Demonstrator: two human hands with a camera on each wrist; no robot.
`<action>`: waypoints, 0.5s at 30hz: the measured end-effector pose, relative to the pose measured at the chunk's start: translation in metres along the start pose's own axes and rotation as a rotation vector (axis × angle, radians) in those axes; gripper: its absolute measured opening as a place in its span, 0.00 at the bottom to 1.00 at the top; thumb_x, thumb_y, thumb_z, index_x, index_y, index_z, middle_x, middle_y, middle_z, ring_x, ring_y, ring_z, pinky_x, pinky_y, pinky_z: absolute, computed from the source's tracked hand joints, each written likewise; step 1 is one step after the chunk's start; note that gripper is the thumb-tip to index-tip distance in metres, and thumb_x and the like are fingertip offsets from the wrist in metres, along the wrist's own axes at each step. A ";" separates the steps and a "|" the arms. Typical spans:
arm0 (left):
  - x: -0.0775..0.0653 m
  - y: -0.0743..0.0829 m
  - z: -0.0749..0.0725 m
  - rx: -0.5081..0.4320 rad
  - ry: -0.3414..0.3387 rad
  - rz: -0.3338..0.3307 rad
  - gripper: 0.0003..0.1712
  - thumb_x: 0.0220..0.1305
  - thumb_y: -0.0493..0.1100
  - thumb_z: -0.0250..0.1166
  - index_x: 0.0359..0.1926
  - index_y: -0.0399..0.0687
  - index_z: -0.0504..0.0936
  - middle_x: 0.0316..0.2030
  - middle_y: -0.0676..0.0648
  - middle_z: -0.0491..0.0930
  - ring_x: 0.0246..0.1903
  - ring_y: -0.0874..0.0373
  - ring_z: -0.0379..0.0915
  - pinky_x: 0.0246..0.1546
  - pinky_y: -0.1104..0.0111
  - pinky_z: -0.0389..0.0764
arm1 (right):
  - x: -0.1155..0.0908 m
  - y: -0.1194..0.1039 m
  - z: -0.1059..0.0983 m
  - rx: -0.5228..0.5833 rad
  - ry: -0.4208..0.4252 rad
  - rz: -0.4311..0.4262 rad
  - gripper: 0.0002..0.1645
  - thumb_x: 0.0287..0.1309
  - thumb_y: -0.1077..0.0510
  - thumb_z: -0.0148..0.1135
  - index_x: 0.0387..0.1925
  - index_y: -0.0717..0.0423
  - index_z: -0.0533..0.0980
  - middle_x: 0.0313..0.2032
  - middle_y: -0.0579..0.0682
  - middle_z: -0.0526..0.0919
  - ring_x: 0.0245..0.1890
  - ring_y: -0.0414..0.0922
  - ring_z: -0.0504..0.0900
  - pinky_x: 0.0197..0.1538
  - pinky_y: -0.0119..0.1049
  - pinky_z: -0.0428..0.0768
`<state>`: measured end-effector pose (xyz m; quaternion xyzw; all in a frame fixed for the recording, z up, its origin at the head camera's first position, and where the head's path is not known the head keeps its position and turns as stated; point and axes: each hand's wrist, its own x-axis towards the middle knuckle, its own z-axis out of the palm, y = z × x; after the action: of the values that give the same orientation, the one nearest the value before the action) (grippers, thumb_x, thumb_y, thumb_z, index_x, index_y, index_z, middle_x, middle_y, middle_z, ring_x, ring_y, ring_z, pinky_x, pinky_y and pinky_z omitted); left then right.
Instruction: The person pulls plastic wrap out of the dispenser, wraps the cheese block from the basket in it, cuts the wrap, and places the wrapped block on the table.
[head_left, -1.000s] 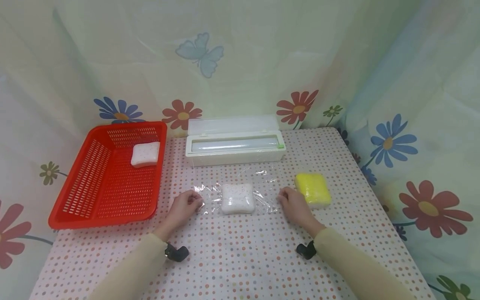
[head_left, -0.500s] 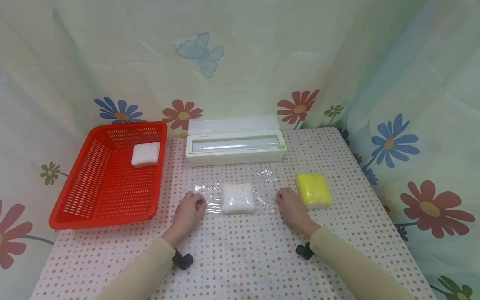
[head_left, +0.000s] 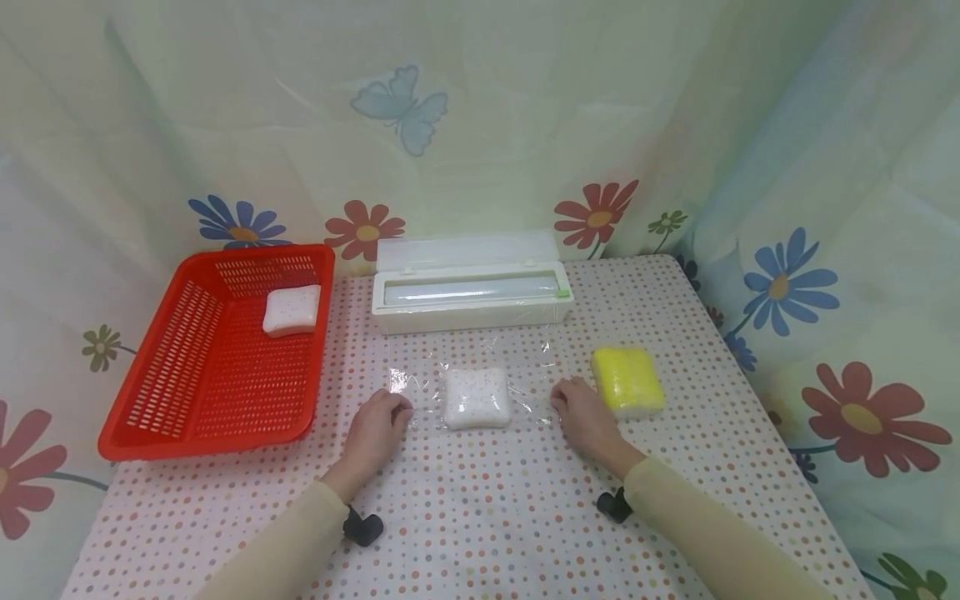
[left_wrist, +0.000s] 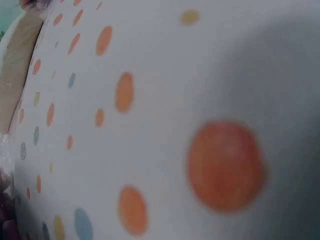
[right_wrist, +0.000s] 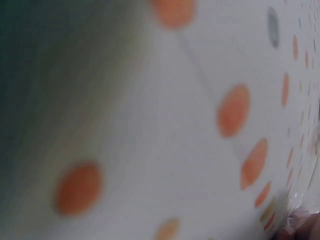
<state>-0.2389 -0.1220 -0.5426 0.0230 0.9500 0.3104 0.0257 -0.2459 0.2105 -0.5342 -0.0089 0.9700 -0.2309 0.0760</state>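
A clear sheet of cling film [head_left: 423, 383] stretches toward me from a white wrap dispenser [head_left: 472, 315]. It overlaps a white speckled, cushion-shaped block [head_left: 477, 400] lying on the table. My left hand [head_left: 375, 425] pinches the film's near left corner, its fingers curled. On the other side, my right hand [head_left: 587, 419] pinches the near right corner, just left of a yellow block with a pale underside [head_left: 628, 379] that has a shiny surface. Both wrist views show mostly dotted tablecloth; in the right one, fingertips [right_wrist: 305, 227] and a bit of film show at the lower right corner.
A red plastic basket [head_left: 318, 358] stands at the left, with another white speckled block [head_left: 292, 309] inside. The dispenser's lid [head_left: 468, 248] is raised at the back. A flowered curtain [head_left: 495, 100] hangs behind and beside the dotted table [head_left: 480, 533].
My left hand has shifted slightly right and nearer me, and my right hand slightly left. The shine and creases on the film have altered; the blocks, basket and dispenser stay in place.
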 end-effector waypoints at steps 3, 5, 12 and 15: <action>-0.003 0.000 -0.004 0.035 -0.025 0.026 0.07 0.68 0.41 0.68 0.45 0.48 0.86 0.39 0.51 0.81 0.38 0.59 0.75 0.43 0.63 0.83 | -0.003 0.001 -0.003 0.020 0.011 -0.027 0.11 0.75 0.58 0.54 0.49 0.58 0.79 0.45 0.54 0.79 0.40 0.45 0.79 0.47 0.43 0.84; -0.005 0.002 -0.007 0.043 -0.038 0.035 0.09 0.66 0.41 0.70 0.47 0.47 0.85 0.40 0.51 0.82 0.38 0.59 0.76 0.44 0.62 0.84 | -0.005 0.001 -0.004 0.023 0.020 -0.055 0.11 0.74 0.58 0.55 0.49 0.59 0.79 0.45 0.54 0.79 0.39 0.45 0.78 0.46 0.43 0.84; -0.008 0.002 -0.011 0.040 -0.067 0.035 0.15 0.62 0.40 0.73 0.50 0.49 0.85 0.41 0.52 0.80 0.36 0.61 0.73 0.39 0.68 0.80 | -0.007 0.001 -0.002 -0.086 0.020 -0.138 0.12 0.71 0.53 0.60 0.48 0.57 0.78 0.42 0.52 0.78 0.36 0.43 0.77 0.42 0.39 0.83; -0.008 0.002 -0.014 0.008 -0.064 0.037 0.14 0.65 0.40 0.71 0.51 0.50 0.86 0.41 0.52 0.78 0.35 0.60 0.71 0.35 0.71 0.77 | -0.009 0.001 -0.004 -0.088 0.000 -0.135 0.14 0.74 0.52 0.56 0.51 0.57 0.77 0.44 0.53 0.78 0.38 0.45 0.78 0.45 0.42 0.84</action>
<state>-0.2316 -0.1291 -0.5301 0.0503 0.9493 0.3062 0.0502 -0.2380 0.2139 -0.5296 -0.0778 0.9764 -0.1924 0.0600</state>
